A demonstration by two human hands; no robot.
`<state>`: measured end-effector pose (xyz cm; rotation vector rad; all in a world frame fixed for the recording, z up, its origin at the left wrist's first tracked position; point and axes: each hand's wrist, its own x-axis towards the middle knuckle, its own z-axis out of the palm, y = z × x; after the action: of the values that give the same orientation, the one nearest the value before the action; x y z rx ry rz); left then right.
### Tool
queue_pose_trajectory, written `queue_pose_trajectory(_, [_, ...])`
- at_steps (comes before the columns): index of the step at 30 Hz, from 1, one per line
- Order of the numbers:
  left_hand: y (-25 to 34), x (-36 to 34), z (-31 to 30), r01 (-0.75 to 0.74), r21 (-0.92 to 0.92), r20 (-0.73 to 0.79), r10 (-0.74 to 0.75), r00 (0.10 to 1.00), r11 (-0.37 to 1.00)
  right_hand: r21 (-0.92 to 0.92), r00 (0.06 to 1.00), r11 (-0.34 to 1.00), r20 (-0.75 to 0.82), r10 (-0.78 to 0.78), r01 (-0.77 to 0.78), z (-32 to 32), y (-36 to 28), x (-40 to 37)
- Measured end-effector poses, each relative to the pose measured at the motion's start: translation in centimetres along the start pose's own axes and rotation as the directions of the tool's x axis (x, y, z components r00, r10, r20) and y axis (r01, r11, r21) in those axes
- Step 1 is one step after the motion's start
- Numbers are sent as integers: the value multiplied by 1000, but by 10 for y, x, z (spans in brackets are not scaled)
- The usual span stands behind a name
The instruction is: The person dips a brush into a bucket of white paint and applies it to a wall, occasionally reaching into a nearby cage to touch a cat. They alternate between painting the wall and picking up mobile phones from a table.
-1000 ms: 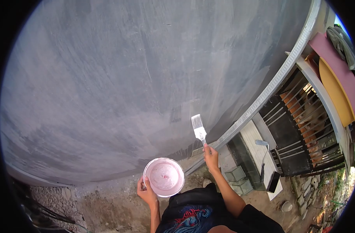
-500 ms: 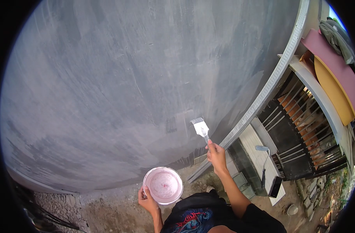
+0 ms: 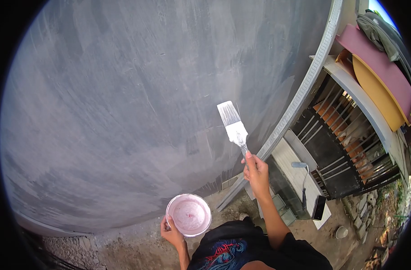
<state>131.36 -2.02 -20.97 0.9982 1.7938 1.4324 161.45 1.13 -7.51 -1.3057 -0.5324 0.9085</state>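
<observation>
A wide paintbrush [image 3: 236,131] is gripped by its handle in my right hand [image 3: 256,174], bristles pointing up in front of the grey wall [image 3: 138,90]. White paint coats the brush's ferrule and much of its bristles. My left hand [image 3: 173,233] holds a small round paint bucket [image 3: 189,215] by its side, thumb over the rim and the other fingers around the outside. Inside, the bucket is smeared with pale pinkish-white residue. Streaky lighter and darker patches cover the wall, with a damp-looking strip near its lower edge.
A pale trim strip [image 3: 300,96] edges the wall on the right. Beyond it, a board [image 3: 292,168] carries a paint roller [image 3: 303,182] and a black phone [image 3: 319,208]. A barred cage [image 3: 349,139] stands behind, under yellow [image 3: 378,96] and pink [image 3: 376,56] panels. A small pot [image 3: 341,232] sits on the ground.
My right hand has moved up slightly and right with the paintbrush, whose bristles now extend straight instead of bending against the wall. The bucket stays in my left hand, nearly unmoved.
</observation>
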Motion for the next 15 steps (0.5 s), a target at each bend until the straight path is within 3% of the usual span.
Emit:
queue_pose_trajectory(2, [1,2,0,-1,-36,6,2,1000,999,-65,999,997,-9,-33,32,3,30,7])
queue_pose_trajectory(4, [2,3,-2,9,-32,7,-9,1000,999,-245,995,966,66,-72,86,3,73,18])
queue_pose_trajectory(8, [6,6,-2,-21,-32,-11,21,1000,999,-491,997,868,29,-66,72,-19,190,23])
queue_pose_trajectory(9, [5,7,-3,-17,-29,-15,17,1000,999,-493,998,867,32,-62,70,-27,214,22])
queue_pose_trajectory(11, [1,10,-8,1,-58,-22,-2,1000,998,-545,983,818,-88,161,-182,-38,239,15])
queue_pose_trajectory(15, [-3,13,-16,-6,-23,-49,5,999,1000,-417,975,882,-98,198,-221,-28,212,15])
